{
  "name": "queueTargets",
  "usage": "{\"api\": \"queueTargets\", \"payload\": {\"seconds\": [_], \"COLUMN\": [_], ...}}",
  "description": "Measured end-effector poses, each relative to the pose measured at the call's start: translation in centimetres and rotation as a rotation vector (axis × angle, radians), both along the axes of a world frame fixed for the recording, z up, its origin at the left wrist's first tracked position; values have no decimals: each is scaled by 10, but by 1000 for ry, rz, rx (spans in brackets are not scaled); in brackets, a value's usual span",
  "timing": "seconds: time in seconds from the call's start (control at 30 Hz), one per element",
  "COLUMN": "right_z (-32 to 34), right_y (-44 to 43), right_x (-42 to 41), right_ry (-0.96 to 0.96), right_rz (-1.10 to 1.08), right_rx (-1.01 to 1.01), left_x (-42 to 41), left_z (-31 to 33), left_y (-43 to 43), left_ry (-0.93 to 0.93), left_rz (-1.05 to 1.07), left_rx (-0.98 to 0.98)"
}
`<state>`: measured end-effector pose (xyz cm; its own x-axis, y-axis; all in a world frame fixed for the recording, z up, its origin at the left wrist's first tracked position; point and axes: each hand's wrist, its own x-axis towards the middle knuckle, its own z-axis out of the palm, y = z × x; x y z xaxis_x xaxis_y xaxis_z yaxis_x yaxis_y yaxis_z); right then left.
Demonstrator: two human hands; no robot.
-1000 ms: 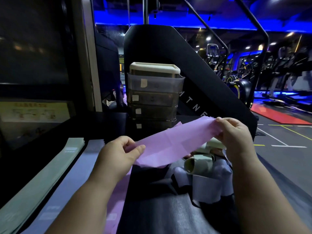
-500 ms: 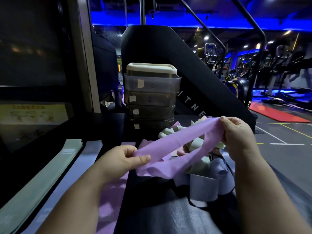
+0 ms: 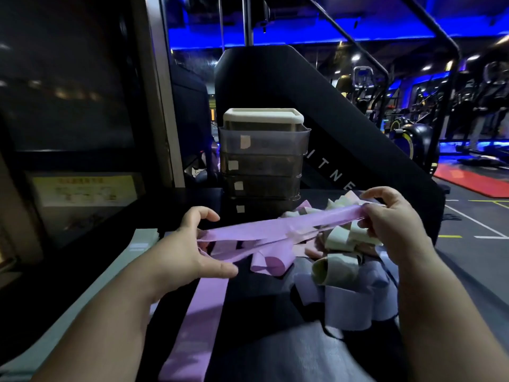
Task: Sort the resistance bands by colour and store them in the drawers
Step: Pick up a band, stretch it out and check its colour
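**Purple band pulled long and thin**

Both hands have moved apart and lower since a moment ago, and the purple band (image 3: 264, 235) that was wide and flat is now stretched into a thin strip. It hangs in the air over the dark desk (image 3: 259, 351), in front of the drawers (image 3: 263, 164).

The left hand (image 3: 190, 249) is closed on the left end of the purple band, with the thumb under it and the fingers curled over it. The right hand (image 3: 391, 216) pinches the other end tight between thumb and fingers, a bit higher up.

Under the right hand sits a messy pile of bands (image 3: 347, 260), some pale green, some pink, some grey-blue. A loose purple loop (image 3: 271, 262) lies just beside the pile.

On the left, three bands lie flat side by side: a pale green flat band (image 3: 82, 304), a grey flat band (image 3: 129, 253) and a purple flat band (image 3: 198, 326).

The drawers stand at the back of the desk, stacked up, with a small label on each one.
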<state>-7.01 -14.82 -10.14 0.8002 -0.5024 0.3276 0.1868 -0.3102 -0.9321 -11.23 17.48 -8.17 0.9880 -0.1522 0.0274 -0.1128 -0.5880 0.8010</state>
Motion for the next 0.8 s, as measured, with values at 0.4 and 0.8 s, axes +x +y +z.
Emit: {"api": "queueTargets", "payload": {"seconds": [0.4,0.8], "right_z": [-2,-1], "right_y": [32,38], "right_x": [-10,-19], "right_ry": [156,158], "right_rz": [293,449], "right_rx": [6,-228], "left_x": [-29,-50], "left_z": [-36,-49], "left_y": [43,68], "left_ry": [-180,-250], "left_rz": [255,328], "left_rx": [-19,-142]}}
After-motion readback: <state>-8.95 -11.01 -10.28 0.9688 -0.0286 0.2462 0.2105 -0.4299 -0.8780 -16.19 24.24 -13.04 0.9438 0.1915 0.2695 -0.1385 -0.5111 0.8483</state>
